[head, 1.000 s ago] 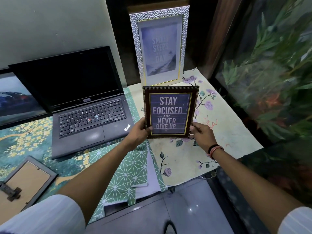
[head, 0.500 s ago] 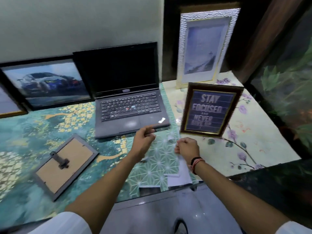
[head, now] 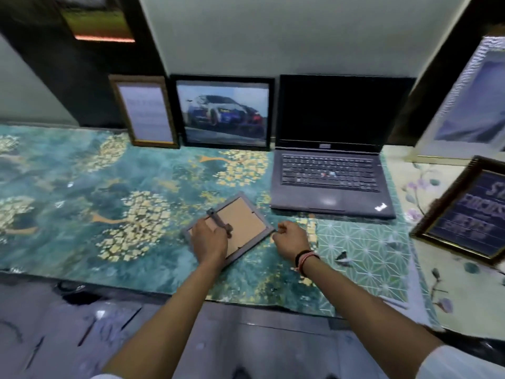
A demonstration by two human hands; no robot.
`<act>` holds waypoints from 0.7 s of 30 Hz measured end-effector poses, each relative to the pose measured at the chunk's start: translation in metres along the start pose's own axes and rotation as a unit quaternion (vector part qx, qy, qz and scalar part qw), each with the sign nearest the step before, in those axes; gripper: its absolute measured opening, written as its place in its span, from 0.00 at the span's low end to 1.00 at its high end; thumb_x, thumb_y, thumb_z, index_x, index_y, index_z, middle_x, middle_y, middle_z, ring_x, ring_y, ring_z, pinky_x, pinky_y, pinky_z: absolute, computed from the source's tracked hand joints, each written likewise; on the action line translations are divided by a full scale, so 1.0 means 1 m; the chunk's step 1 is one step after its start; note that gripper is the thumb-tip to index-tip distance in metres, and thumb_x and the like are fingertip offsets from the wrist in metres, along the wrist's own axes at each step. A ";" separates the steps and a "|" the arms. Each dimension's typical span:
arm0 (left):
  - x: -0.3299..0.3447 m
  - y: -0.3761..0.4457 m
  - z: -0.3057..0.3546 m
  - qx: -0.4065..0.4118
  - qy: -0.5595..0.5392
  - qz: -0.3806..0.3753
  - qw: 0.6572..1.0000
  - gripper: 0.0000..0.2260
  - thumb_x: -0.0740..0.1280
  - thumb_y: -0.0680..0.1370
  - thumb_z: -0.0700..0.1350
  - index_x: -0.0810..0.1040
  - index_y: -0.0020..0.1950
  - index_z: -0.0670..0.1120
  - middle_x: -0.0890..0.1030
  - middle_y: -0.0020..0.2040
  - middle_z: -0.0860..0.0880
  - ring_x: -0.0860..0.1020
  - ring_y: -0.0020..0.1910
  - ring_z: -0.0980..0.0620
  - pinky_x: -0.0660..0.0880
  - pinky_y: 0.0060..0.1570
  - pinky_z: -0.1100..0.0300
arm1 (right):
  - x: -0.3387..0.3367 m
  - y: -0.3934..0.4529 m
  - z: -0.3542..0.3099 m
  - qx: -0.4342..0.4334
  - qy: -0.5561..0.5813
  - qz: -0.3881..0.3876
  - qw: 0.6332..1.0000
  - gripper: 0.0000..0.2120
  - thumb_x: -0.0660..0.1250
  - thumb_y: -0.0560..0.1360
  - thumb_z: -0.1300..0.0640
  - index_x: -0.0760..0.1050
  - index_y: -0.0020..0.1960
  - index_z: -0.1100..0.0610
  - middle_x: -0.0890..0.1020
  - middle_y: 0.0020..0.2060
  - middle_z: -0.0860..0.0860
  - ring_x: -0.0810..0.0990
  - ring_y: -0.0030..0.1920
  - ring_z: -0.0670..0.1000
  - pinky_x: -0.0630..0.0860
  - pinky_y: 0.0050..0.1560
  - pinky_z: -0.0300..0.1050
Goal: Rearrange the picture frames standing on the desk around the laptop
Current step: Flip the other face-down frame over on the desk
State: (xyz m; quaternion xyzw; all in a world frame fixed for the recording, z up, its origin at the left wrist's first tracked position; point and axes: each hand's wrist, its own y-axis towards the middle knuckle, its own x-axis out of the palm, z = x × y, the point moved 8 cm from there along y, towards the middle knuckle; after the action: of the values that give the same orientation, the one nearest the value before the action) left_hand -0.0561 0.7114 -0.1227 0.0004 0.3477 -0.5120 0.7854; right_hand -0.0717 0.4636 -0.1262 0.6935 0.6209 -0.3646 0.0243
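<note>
Lying face-down at six o'clock of the desk (head: 82, 173), left of the laptop (head: 332, 170), the grey frame (head: 246, 228) is waiting; left hand (head: 209, 242) is pressing flat on it, right hand (head: 291, 239) is curling loosely, grasping nothing. Four frames are standing; this one likely remains.

— How's the light?

— Dim and cool, soft all over — no hard shadows. The brightest patch is a small glare on the laptop's (head: 332, 170) touchpad, and the glossy floor below the desk (head: 82, 187) catches pale reflections.

— Sharp?

— Not really. The tall silver frame (head: 470, 105) and the dark quote frame (head: 472, 212) at the right edge are smeared, lettering barely readable. The car picture (head: 225, 113) is soft too.

— Distortion?

— Wide-angle: the walls lean and the desk edge bows near the borders.
</note>
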 end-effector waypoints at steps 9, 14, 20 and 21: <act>-0.022 -0.001 0.005 -0.120 -0.291 -0.064 0.947 0.19 0.53 0.79 0.26 0.72 0.67 0.33 0.73 0.36 0.43 0.71 0.21 0.54 0.64 0.19 0.66 | 0.025 0.011 -0.012 -0.004 -0.114 0.019 0.993 0.08 0.61 0.70 0.62 0.78 0.41 0.61 0.81 0.44 0.63 0.78 0.42 0.60 0.69 0.41 0.43; -0.013 0.005 0.012 -0.108 -0.345 -0.162 0.918 0.29 0.55 0.73 0.23 0.68 0.73 0.40 0.79 0.52 0.41 0.82 0.35 0.50 0.72 0.32 0.56 | 0.027 0.014 -0.013 -0.020 -0.124 0.024 0.992 0.09 0.60 0.67 0.62 0.78 0.40 0.54 0.82 0.45 0.62 0.79 0.45 0.60 0.69 0.44 0.41; -0.045 0.009 -0.026 -0.063 -0.077 0.008 0.995 0.21 0.57 0.77 0.37 0.74 0.70 0.43 0.74 0.70 0.43 0.73 0.65 0.41 0.73 0.62 0.47 | 0.026 0.014 -0.012 -0.013 -0.120 0.034 0.992 0.08 0.60 0.70 0.63 0.78 0.39 0.56 0.80 0.44 0.61 0.75 0.40 0.57 0.69 0.44 0.41; -0.047 0.006 -0.030 -0.061 -0.044 0.013 0.997 0.23 0.56 0.77 0.38 0.72 0.72 0.42 0.70 0.74 0.43 0.70 0.70 0.38 0.71 0.67 0.43 | 0.025 0.012 -0.016 -0.013 -0.119 0.038 0.992 0.08 0.61 0.70 0.64 0.74 0.35 0.55 0.77 0.39 0.60 0.72 0.37 0.56 0.68 0.40 0.41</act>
State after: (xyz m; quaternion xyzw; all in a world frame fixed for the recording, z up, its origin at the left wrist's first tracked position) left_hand -0.0784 0.7630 -0.1218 -0.0655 0.3431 -0.4791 0.8053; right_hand -0.0551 0.4900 -0.1331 0.6677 0.5915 -0.4356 0.1207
